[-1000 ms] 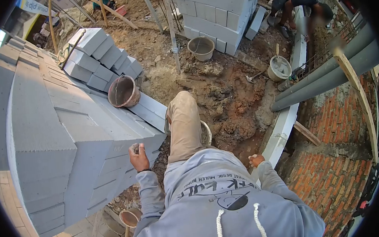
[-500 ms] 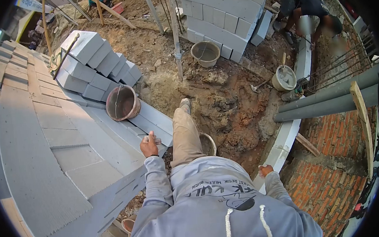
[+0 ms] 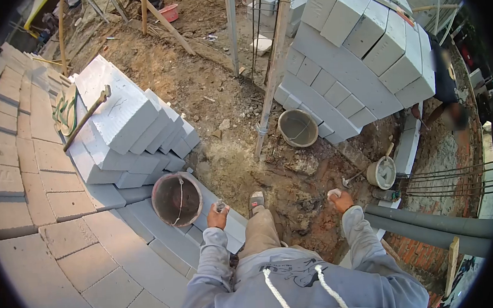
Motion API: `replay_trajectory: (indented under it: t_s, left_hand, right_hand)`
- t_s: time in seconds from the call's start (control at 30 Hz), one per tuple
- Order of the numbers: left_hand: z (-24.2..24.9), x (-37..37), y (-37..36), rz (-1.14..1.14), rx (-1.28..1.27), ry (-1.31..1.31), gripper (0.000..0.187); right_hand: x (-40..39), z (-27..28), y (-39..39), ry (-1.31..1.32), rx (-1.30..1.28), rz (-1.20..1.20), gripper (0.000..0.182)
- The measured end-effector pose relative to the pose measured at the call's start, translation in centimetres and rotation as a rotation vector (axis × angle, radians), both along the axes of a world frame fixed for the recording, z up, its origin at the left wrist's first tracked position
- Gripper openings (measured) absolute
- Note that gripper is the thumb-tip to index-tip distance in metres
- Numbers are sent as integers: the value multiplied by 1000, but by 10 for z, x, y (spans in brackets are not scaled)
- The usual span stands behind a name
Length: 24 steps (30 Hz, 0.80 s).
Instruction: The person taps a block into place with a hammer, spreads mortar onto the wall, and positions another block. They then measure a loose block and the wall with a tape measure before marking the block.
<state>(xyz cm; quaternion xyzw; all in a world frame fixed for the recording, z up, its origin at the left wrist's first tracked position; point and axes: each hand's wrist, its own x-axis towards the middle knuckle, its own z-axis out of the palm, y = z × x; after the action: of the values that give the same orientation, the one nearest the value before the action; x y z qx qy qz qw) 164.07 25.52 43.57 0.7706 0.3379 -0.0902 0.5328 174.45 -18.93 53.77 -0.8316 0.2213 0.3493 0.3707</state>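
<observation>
Right hand (image 3: 341, 201) further forward, loosely curled, contents unclear

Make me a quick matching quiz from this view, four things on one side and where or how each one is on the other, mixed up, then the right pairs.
1. reddish bucket
2. pipes
3. pink basin
4. hoodie

A. on the dirt, near the picture's top edge
B. has two white cords
C. on blocks, beside the left hand
D. grey, side by side, at picture right

Pairs: 1-C, 2-D, 3-A, 4-B
</observation>
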Motion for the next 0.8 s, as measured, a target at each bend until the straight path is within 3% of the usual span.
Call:
replay_trajectory:
  t_s: [0.07,0.13,0.17,0.2,0.33,0.4,0.5,0.6,0.63,0.7,0.8]
  left_hand:
    - [53,21,22,-9,-50,23,41]
    - [88,37,50,-76,46,-27,42]
    - [66,34,72,-44,-3,-15,41]
    - [81,41,83,-45,4,-18,41]
    - [165,68,91,-114,170,-36,40]
    - [183,84,91,-150,183,-70,40]
    - [193,114,84,-133,96,-118,41]
    - [188,160,72,-61,-76,-173,42]
    - [188,181,68,-76,-107,-192,42]
    - [197,231,63,-127,-141,-196,43]
    - [176,325,72,-149,-158,-295,43]
  right_hand:
    - [41,-8,9,-118,95,-169,31]
    - [56,-3,25,-109,106,-177,31]
    - [65,-1,31,-110,108,-179,30]
    - [68,-7,32,-113,115,-181,30]
    - [39,-46,16,123,-62,-154,29]
    - [13,-97,-8,369,58,-383,18]
    - [-10,-124,-25,601,-93,-269,27]
    - [15,-148,-23,601,-24,-241,25]
    - [42,-115,0,521,-162,-37,25]
    - [91,-58,43,426,-125,-123,25]
    - [135,-68,52,287,10,-295,23]
